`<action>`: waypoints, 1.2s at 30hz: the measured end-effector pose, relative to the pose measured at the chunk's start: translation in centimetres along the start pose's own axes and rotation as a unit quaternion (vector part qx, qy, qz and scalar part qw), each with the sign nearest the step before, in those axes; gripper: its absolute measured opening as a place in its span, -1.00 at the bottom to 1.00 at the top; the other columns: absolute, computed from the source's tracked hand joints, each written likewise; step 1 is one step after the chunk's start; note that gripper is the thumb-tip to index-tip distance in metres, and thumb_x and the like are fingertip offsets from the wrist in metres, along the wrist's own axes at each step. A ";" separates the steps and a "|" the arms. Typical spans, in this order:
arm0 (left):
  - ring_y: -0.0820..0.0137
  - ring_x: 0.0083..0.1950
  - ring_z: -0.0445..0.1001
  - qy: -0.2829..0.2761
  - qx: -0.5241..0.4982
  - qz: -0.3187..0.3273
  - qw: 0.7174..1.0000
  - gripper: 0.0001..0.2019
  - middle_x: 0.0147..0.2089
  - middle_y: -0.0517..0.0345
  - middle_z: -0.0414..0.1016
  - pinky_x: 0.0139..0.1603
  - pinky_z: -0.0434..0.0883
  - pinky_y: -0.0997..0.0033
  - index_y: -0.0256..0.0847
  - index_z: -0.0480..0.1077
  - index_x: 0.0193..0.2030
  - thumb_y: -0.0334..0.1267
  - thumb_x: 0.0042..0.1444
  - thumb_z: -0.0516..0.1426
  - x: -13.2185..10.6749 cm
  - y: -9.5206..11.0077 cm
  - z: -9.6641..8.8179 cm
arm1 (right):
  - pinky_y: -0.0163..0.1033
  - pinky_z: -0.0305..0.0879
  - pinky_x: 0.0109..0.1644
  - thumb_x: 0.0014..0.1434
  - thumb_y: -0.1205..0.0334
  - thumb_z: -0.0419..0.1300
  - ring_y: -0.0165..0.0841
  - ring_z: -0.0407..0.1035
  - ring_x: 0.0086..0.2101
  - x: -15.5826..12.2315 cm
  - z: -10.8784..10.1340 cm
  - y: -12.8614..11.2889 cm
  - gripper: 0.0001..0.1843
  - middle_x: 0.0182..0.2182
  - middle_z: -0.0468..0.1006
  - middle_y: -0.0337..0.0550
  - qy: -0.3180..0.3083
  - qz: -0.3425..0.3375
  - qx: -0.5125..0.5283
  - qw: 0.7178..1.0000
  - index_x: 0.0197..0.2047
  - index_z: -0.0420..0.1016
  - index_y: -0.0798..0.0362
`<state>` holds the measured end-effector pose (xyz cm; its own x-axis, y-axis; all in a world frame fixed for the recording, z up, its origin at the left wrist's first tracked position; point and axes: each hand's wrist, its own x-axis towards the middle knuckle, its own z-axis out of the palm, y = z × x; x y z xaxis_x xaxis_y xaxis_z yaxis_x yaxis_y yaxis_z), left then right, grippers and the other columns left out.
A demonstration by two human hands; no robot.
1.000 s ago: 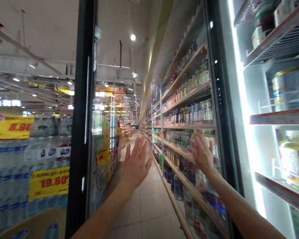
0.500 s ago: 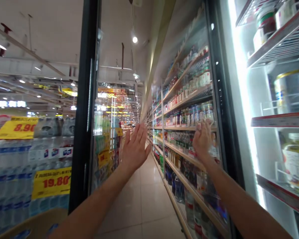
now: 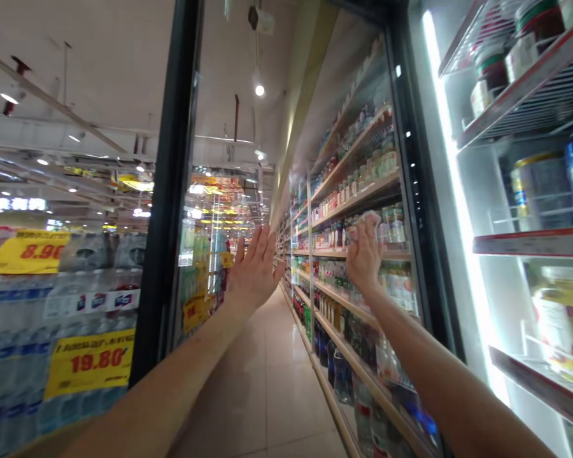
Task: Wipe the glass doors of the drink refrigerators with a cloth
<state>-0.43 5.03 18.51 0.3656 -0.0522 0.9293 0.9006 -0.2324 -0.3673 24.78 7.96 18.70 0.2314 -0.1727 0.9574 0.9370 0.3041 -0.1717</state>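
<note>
In front of me stands a glass cooler door [image 3: 277, 57] in a dark frame, swung open. My left hand [image 3: 252, 270] lies flat toward the pane, fingers stretched out and holding nothing. To its right, my right hand [image 3: 364, 257] presses a small crumpled white cloth [image 3: 371, 219] against the glass. Only the cloth's upper part shows past the fingers; the rest is covered by the hand. Behind or mirrored in the pane, shelves of bottles [image 3: 344, 318] run away beside a tiled floor [image 3: 267, 394].
At the right, lit cooler shelves [image 3: 530, 245] hold jars, cans and bottles close to my right arm. On the left, packs of bottled water [image 3: 14, 356] are stacked, with yellow price signs [image 3: 90, 362] on them. Ceiling lights [image 3: 260, 90] hang above.
My right hand has moved left and slightly up across the pane with the cloth. The left hand has shifted slightly left. The camera view has moved a little.
</note>
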 end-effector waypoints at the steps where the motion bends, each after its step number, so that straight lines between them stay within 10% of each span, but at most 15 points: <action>1: 0.21 0.40 -0.10 0.000 -0.002 -0.001 1.000 -0.44 0.37 -0.13 -0.02 0.36 -0.17 0.08 -0.40 0.00 0.30 -0.09 0.26 -0.11 0.1 0.0 0.0 | 0.17 -0.06 0.23 0.22 0.23 -0.13 -0.16 0.07 0.22 -0.4 0.1 -1.1 -0.51 0.22 0.22 0.05 -0.025 -0.065 0.009 0.998 0.20 0.21 0.05; 5: 0.21 0.39 -0.08 0.000 -0.009 -0.004 1.000 -0.44 0.36 -0.12 0.00 0.36 -0.17 0.09 -0.38 0.02 0.30 -0.08 0.25 -0.11 0.6 -0.4 -0.1 | 0.06 -0.12 0.29 0.22 0.24 -0.09 -0.30 0.10 0.21 -1.4 -0.3 -1.9 -0.56 0.19 0.29 -0.10 -0.099 -0.233 0.025 0.967 0.16 0.26 -0.04; 11: 0.17 0.39 -0.09 0.002 -0.011 -0.032 0.999 -0.44 0.37 -0.14 -0.01 0.35 -0.17 0.02 -0.36 0.02 0.30 -0.10 0.23 -0.09 2.8 -2.3 -0.6 | 0.26 -0.09 0.18 0.25 0.19 -0.22 -0.03 0.08 0.20 2.7 0.1 1.3 -0.44 0.18 0.18 0.39 0.027 0.058 -0.011 0.998 0.18 0.20 0.34; 18: 0.16 0.39 -0.09 0.009 0.014 -0.028 0.999 -0.43 0.36 -0.16 -0.01 0.35 -0.17 0.02 -0.40 0.03 0.29 -0.09 0.22 -0.10 3.7 -3.5 -0.6 | 0.11 -0.11 0.28 0.21 0.25 -0.09 -0.26 0.09 0.21 2.0 0.8 -3.3 -0.54 0.21 0.26 -0.10 -0.115 -0.194 0.028 0.974 0.17 0.26 -0.07; 24: 0.15 0.39 -0.10 0.001 0.028 -0.047 0.998 -0.43 0.37 -0.19 -0.03 0.34 -0.12 0.00 -0.42 0.03 0.29 -0.09 0.22 -0.11 4.9 -4.9 -1.1 | 0.26 -0.05 0.20 0.17 0.28 -0.13 -0.08 0.04 0.22 6.1 1.3 -2.5 -0.48 0.25 0.15 0.10 -0.014 0.078 0.002 0.997 0.19 0.23 0.12; 30: 0.15 0.39 -0.09 -0.002 0.026 -0.057 0.998 -0.42 0.36 -0.21 -0.02 0.34 -0.12 0.00 -0.42 0.01 0.29 -0.09 0.22 -0.11 5.4 -5.2 -0.9 | 0.11 -0.13 0.30 0.17 0.27 -0.09 -0.28 0.04 0.23 6.4 2.0 -6.7 -0.51 0.24 0.21 -0.16 -0.147 -0.203 0.046 0.967 0.17 0.25 -0.06; 36: 0.16 0.39 -0.09 -0.003 0.031 -0.056 0.998 -0.43 0.37 -0.16 -0.02 0.34 -0.13 0.03 -0.39 0.03 0.29 -0.08 0.22 -0.11 5.0 -5.7 -1.2 | 0.31 -0.15 0.22 0.21 0.28 -0.21 -0.06 -0.05 0.25 8.8 1.6 -6.0 -0.47 0.27 0.06 0.21 -0.051 0.088 0.017 0.995 0.22 0.16 0.24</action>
<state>-3.97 4.88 25.31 0.2637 -0.0240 0.9643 0.9483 -0.1765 -0.2637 20.80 6.15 28.57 0.3609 -0.0180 0.9324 0.8749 0.3529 -0.3318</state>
